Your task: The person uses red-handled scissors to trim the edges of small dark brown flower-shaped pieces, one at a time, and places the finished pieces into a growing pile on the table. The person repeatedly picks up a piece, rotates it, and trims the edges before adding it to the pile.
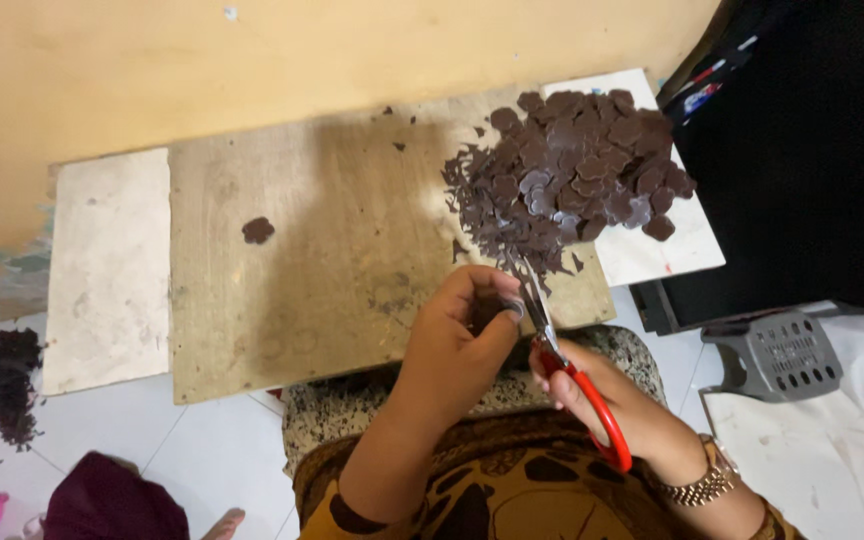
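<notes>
1. While the person sits at a worn wooden board (352,250), the left hand (457,335) curls shut around a small dark brown piece (482,312), mostly hidden behind the fingers, just above the board's near edge.
2. The right hand (602,395) grips red-handled scissors (562,360), fingers through the loops, metal blades touching the piece.
3. A heap of flat, scalloped brown cut-outs (577,165) covers the board's far right corner.
4. One cut-out (258,230) lies alone to the left.

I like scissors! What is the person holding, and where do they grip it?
Right hand grips red-handled metal scissors by the loops. Left hand pinches a small dark brown piece, mostly hidden.
</notes>
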### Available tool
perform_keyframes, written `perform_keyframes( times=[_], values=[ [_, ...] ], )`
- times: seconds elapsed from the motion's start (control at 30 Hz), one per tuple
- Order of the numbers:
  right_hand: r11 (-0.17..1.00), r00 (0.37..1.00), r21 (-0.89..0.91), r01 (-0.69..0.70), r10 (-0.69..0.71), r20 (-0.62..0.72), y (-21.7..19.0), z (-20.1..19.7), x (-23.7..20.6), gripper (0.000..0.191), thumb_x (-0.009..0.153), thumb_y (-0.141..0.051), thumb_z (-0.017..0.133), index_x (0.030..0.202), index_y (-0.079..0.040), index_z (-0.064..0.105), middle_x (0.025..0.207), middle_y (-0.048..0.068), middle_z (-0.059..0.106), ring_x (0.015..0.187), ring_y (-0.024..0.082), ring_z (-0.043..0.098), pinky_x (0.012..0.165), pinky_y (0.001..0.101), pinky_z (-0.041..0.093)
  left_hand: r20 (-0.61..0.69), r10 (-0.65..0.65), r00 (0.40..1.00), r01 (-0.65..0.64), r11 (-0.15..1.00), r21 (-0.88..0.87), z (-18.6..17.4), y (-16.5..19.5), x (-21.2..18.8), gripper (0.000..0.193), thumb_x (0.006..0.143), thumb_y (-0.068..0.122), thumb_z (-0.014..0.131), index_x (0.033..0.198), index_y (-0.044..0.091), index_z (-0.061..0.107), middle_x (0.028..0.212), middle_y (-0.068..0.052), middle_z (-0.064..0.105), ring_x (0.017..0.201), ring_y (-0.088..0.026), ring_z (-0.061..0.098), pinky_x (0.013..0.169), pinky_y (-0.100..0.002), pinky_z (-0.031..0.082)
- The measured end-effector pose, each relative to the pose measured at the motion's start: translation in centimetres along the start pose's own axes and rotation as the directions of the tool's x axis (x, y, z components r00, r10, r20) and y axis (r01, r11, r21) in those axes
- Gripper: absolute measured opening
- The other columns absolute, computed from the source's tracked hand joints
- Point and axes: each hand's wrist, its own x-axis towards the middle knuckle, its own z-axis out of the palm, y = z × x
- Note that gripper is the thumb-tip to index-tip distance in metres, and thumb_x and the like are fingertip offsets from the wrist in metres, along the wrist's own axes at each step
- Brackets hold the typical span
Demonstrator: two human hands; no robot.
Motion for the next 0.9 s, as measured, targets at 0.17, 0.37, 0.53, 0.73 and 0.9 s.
perform_keyframes(
  times=[0.17,0.37,0.53,0.73,0.9],
  values=[
    [0.992,0.997,0.128,-0.013,0.003,0.073,-0.2,0.4,0.1,0.062,0.097,-0.069,0.044,0.096,-0.008,0.052,0.085,-0.001,0.049,0.075,0.012,0.047,0.066,0.0283,0.046,-0.08,-0.089,0.993,0.081,0.992,-0.096,0.0,-0.1,0.3,0.042,0.086,-0.003,0.069,0.125,0.004,0.054,0.095,-0.004,0.066,0.086,-0.009,0.065,0.076,-0.023,0.054],
    [0.995,0.999,0.102,-0.01,0.004,0.051,0.4,0.5,0.2,0.063,0.096,-0.071,0.044,0.093,-0.008,0.053,0.079,0.0,0.048,0.07,0.013,0.047,0.063,0.0287,0.046,-0.128,-0.108,0.986,0.102,0.993,-0.055,-0.1,0.1,0.7,0.045,0.086,-0.001,0.072,0.125,0.001,0.05,0.086,-0.007,0.066,0.076,-0.01,0.063,0.068,-0.023,0.053],
    [0.999,0.999,-0.037,0.025,-0.024,0.03,0.3,0.1,0.4,0.065,0.096,-0.073,0.039,0.09,-0.01,0.053,0.076,0.0,0.049,0.068,0.013,0.047,0.06,0.0286,0.046,-0.128,-0.109,0.986,0.1,0.992,-0.081,0.0,0.2,0.8,0.047,0.084,-0.002,0.072,0.123,0.001,0.046,0.084,-0.007,0.067,0.075,-0.009,0.065,0.066,-0.023,0.053],
    [0.999,0.999,-0.046,0.004,-0.003,0.033,-0.2,0.0,0.1,0.065,0.095,-0.073,0.04,0.09,-0.009,0.054,0.076,0.001,0.05,0.067,0.014,0.048,0.06,0.0297,0.046,-0.12,-0.127,0.985,0.118,0.99,-0.082,0.0,0.3,0.7,0.047,0.083,-0.002,0.072,0.122,0.002,0.045,0.084,-0.008,0.068,0.075,-0.009,0.064,0.064,-0.022,0.052],
    [0.999,0.998,-0.025,0.02,-0.018,0.058,-0.6,-0.2,-0.1,0.065,0.095,-0.073,0.041,0.091,-0.009,0.053,0.079,0.0,0.05,0.069,0.014,0.049,0.061,0.03,0.048,-0.112,-0.12,0.986,0.112,0.991,-0.072,-0.1,0.5,0.5,0.046,0.084,-0.002,0.071,0.121,0.001,0.046,0.086,-0.007,0.068,0.077,-0.008,0.065,0.066,-0.021,0.053]
  ],
)
